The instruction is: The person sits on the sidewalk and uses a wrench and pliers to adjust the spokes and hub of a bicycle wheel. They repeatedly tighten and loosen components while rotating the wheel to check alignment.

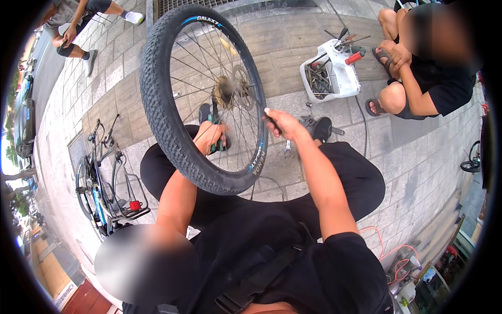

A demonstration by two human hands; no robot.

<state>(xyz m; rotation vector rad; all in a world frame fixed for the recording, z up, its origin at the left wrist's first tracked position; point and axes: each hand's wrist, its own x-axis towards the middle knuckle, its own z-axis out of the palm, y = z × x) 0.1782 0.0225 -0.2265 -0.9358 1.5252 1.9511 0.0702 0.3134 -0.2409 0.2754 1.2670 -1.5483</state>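
At nine o'clock a dark-framed bicycle with a blue tube and a small red part [104, 183] lies on its side on the grey brick-paved pavement [120, 89], well apart from the road edge that curves along the far left. At eleven o'clock another person [78, 21] in grey clothes and white socks crouches on the paving.

In the middle stands the black knobbly-tyred spoked bicycle wheel [157, 99], upright, its hub and sprocket near twelve o'clock of the person's hands, its lower rim resting against the person's black-clad lap. The left hand [209, 136] reaches through the spokes from below, its grip closed around a dark green-handled tool [215, 131] just beneath the hub. The right hand [282, 124] sits at the wheel's three o'clock side, its grip pinched on a thin dark tool [272, 121] that lies against the tyre and spokes. A small metal spanner [287, 149] lies on the paving just below that hand.

At one o'clock a white plastic tub of metal tools with a red-handled one on top [334, 73] stands on the pavement. At two o'clock a second person [434, 78] in black squats in sandals beside it. At five o'clock an orange cable [387, 251] curls over the paving near some bottles.
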